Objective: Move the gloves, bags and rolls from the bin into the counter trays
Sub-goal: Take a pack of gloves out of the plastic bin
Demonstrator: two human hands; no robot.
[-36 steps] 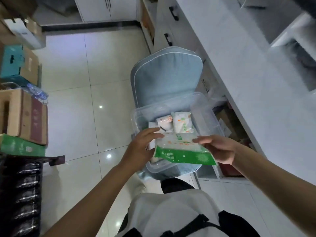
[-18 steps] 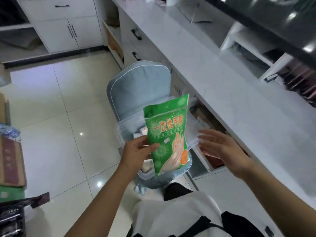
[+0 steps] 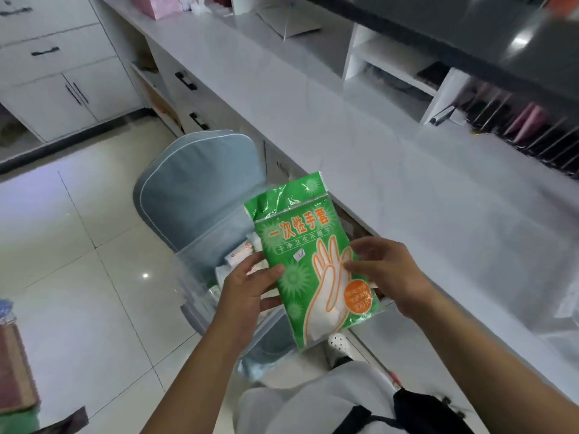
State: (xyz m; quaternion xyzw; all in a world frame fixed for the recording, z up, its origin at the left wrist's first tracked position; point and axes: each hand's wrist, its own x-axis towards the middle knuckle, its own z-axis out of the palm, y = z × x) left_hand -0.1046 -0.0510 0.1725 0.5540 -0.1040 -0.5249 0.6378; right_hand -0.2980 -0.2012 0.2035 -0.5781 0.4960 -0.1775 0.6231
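A green pack of disposable gloves (image 3: 308, 261), printed with an orange hand outline, is held upright in front of me above the bin. My left hand (image 3: 250, 289) grips its left edge, thumb on the front. My right hand (image 3: 387, 274) touches its right edge with fingers on the pack. Below sits the clear plastic bin (image 3: 200, 277) on a blue padded chair (image 3: 194, 189); a few small white packets (image 3: 241, 255) show inside, mostly hidden by the pack and my hands.
A long white counter (image 3: 360, 126) runs along the right, with white cubby shelves (image 3: 388, 57) and a rack of dark and pink items (image 3: 517, 126) behind it. White drawers and cabinets (image 3: 62, 89) stand at the back left. Glossy tiled floor (image 3: 78, 261) lies to the left.
The pack went from lying flat over the bin to upright and lifted. My right hand came back onto its right edge, and my view swung up toward the counter.
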